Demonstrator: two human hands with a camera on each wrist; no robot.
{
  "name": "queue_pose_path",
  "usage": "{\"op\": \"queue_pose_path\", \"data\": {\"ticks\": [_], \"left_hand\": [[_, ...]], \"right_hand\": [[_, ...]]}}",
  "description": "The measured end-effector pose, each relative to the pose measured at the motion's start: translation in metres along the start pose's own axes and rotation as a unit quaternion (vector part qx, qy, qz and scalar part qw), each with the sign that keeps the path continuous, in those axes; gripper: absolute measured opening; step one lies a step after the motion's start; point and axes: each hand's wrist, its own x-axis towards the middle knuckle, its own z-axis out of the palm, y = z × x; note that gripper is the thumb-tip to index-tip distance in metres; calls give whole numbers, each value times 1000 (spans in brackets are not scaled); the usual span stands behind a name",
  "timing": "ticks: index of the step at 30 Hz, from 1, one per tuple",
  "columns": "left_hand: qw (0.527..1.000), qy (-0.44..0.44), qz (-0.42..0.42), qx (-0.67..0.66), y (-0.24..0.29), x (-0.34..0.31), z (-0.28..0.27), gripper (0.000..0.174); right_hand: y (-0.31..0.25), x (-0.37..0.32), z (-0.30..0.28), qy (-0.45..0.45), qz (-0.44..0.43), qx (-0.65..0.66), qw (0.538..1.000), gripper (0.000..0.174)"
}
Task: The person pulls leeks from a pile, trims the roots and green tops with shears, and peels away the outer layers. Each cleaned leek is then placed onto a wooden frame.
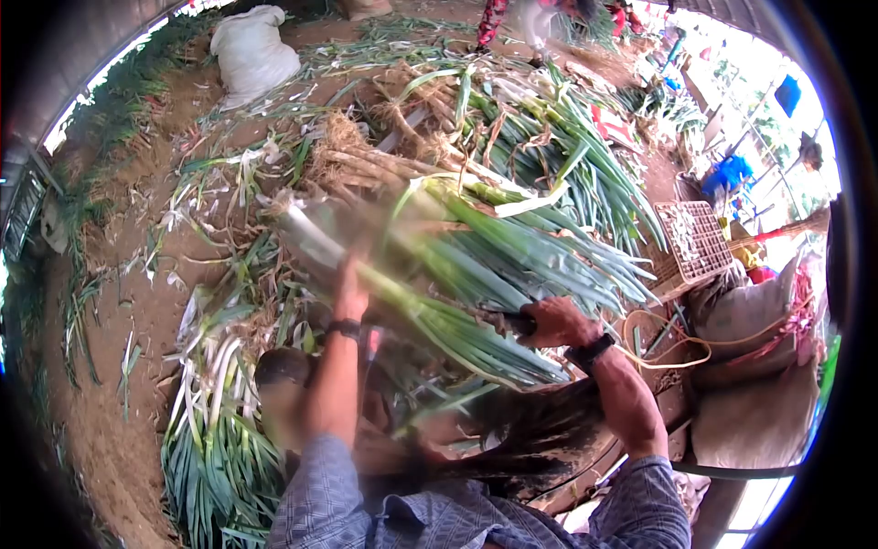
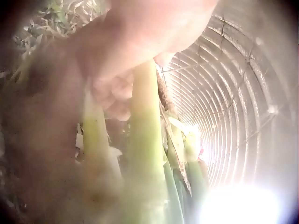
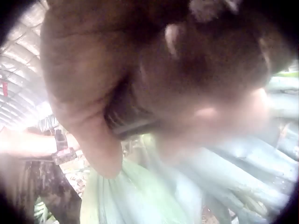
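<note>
My left hand (image 1: 351, 282), blurred in the head view, grips long green onions (image 1: 421, 316) near the white lower part of their stems. In the left wrist view its fingers wrap a pale green stem (image 2: 144, 116), with further stalks beside it. My right hand (image 1: 560, 322) holds a dark-handled tool (image 1: 514, 323) over the green leaves of these onions. The right wrist view shows the tool's dark ribbed handle (image 3: 128, 114) inside the curled hand; I cannot tell what its working end is. Leaves (image 3: 135, 196) lie right below the right thumb.
A large pile of green onions (image 1: 567, 174) lies ahead, roots to the left. Trimmed onions (image 1: 224, 412) lie beside the left knee. A white sack (image 1: 251, 55), a plastic crate (image 1: 692, 240) and a yellow cord (image 1: 663, 361) stand around. Another person (image 1: 540, 23) is at the far side.
</note>
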Motion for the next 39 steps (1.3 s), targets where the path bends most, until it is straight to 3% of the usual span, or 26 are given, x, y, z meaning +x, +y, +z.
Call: {"op": "queue_pose_path", "data": {"ticks": [5, 6, 12, 17, 19, 21, 24, 27, 28, 30, 33, 35, 36, 39], "left_hand": [[999, 47, -26, -4, -5, 2, 4, 40], [999, 34, 15, -38, -11, 7, 4, 38], [997, 44, -2, -62, -29, 13, -7, 54], [997, 50, -35, -56, -53, 22, -12, 60], [999, 4, -13, -44, -53, 5, 1, 68], [993, -38, -76, -77, -47, -5, 3, 73], [987, -121, -69, -82, -55, 1, -4, 79], [997, -60, -38, -39, -76, 8, -6, 84], [995, -90, -20, -45, -68, -11, 2, 79], [987, -94, 48, 125, -63, -26, 3, 68], [968, -138, 63, 202, -61, -37, 13, 46], [927, -131, 87, 341, -61, -53, 16, 41], [983, -117, -13, 144, -49, -73, 39, 35], [961, -166, -113, 191, -34, -86, 42, 33]], "right_hand": [[-5, 4, 19, 18, -41, -37, 998, 30], [-5, 7, 22, 39, -35, -32, 998, 29], [-10, 29, 34, 74, 0, -35, 997, 35], [-21, 46, 23, 46, -8, -11, 999, 27], [-25, 51, 22, 45, -8, 1, 999, 30], [-31, 56, 19, 38, -5, 16, 999, 39], [-30, 69, 21, 44, 18, 21, 999, 40], [-54, 61, -5, 21, 15, 20, 999, 39], [-51, 64, -2, 36, 9, 37, 999, 39], [-43, 66, 6, 68, 1, 74, 995, 39], [-37, 64, 5, 72, -17, 69, 995, 40], [-49, 56, -7, 76, -31, 65, 995, 41], [-54, 53, -10, 77, -38, 64, 994, 42], [-48, 54, -5, 158, -44, 86, 983, 43]]}}
